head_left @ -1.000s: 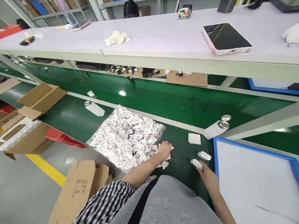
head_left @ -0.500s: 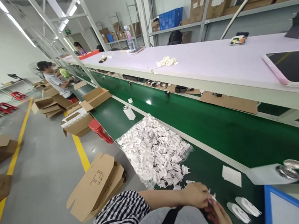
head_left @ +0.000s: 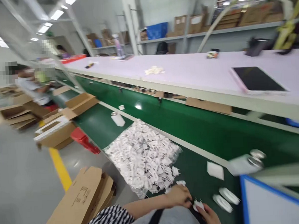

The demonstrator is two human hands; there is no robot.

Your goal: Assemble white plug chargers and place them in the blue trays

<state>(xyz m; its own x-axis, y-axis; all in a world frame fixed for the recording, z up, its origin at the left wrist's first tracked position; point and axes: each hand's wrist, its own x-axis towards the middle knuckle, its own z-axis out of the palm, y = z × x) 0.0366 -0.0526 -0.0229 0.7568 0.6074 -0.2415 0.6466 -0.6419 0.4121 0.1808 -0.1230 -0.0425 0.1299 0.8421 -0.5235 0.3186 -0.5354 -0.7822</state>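
My right hand (head_left: 210,216) pinches a white plug part (head_left: 198,205) with thin pins at the front edge of the green bench. Just left of it, my left hand (head_left: 178,195) is curled closed. A small dark patch shows at its fingertips, but blur hides what it holds. Beside the left hand lies a loose white plug part (head_left: 180,183). A big heap of similar white plug parts (head_left: 146,155) lies on clear plastic beyond. Two long white oval pieces (head_left: 222,203) rest to the right of my right hand.
A white square pad (head_left: 215,170), a metal-capped bottle (head_left: 242,164) and a blue-edged white tray (head_left: 245,200) are at right. Another white bottle (head_left: 118,119) stands beyond the heap. Cardboard boxes (head_left: 79,199) are on the left; a raised shelf (head_left: 187,70) runs behind.
The view has swung right, with more blur. My hands have drawn apart; the white plug part now shows in my right hand, away from the left fingers.
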